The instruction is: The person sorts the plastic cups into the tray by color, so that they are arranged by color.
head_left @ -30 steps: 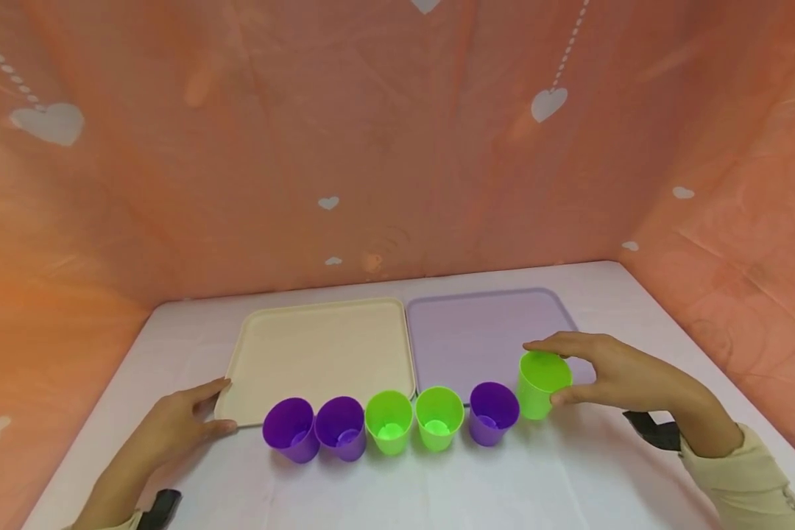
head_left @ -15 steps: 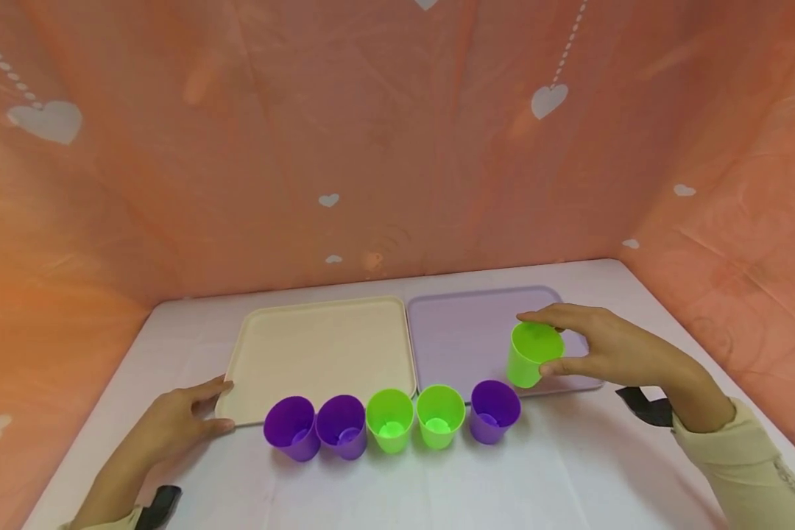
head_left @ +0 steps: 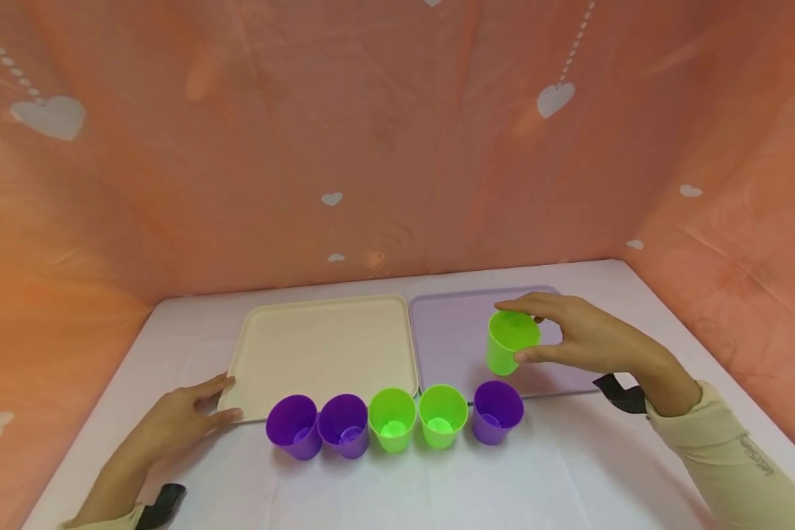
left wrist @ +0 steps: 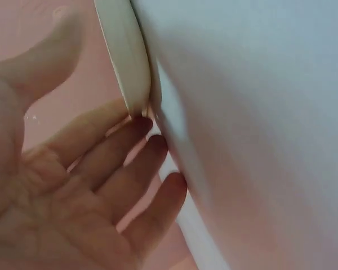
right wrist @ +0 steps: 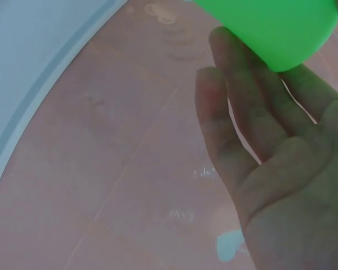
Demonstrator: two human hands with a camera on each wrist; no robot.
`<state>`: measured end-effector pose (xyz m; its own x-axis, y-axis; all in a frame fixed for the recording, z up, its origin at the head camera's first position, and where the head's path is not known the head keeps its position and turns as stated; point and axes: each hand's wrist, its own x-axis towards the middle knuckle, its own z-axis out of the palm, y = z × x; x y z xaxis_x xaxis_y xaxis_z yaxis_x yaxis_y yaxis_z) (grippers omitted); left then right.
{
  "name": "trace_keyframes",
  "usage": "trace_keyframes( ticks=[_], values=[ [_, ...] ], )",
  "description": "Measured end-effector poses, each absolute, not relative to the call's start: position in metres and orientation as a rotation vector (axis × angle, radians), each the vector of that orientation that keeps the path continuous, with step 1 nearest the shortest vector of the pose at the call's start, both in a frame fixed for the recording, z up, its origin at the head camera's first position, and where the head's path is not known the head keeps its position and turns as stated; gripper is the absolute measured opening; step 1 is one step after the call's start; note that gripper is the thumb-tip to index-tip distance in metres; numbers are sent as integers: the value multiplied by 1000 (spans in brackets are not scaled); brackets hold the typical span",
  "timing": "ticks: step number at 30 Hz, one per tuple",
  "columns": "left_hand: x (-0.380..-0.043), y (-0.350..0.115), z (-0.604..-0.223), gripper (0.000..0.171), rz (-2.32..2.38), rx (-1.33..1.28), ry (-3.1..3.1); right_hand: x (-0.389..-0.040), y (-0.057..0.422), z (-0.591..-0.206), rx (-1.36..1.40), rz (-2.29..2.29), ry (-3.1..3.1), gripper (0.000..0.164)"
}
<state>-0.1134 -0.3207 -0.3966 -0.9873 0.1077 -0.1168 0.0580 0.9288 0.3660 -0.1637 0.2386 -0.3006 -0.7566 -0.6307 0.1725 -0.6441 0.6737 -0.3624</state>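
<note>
In the head view my right hand (head_left: pixel 583 335) holds a green cup (head_left: pixel 503 353) by its side, thumb on the near side and fingers on the far side. This cup is raised over the purple tray (head_left: pixel 450 302). The right wrist view catches part of the same green cup (right wrist: pixel 281 28) against the fingers. At the cream tray (head_left: pixel 324 346), my left hand (head_left: pixel 175 423) touches the left edge near its front corner. Up close in the left wrist view, relaxed fingers of my left hand (left wrist: pixel 84 174) meet the tray's rim (left wrist: pixel 124 56), with the thumb apart from it.
A row of upright cups stands before the trays: a purple cup (head_left: pixel 294 427), another purple cup (head_left: pixel 344 427), a green cup (head_left: pixel 392 419), another green cup (head_left: pixel 443 416) and a purple cup (head_left: pixel 497 412). Orange cloth (head_left: pixel 397 147) encloses the white table (head_left: pixel 424 493).
My right hand has lifted the green cup off the right end of the row and carried it leftward and away, over the purple tray. The left hand stays at the cream tray.
</note>
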Motion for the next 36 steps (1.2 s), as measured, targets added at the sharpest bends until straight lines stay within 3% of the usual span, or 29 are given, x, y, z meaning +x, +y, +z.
trace_keyframes(
  ticks=[12, 36],
  values=[
    [-113, -317, -398, 63, 596, 52, 2997, -177, 213, -312, 1147, 732, -2823, 68],
    [-111, -326, -395, 78, 604, 95, 2910, -207, 144, -322, 1269, 843, -2839, 67]
  ],
)
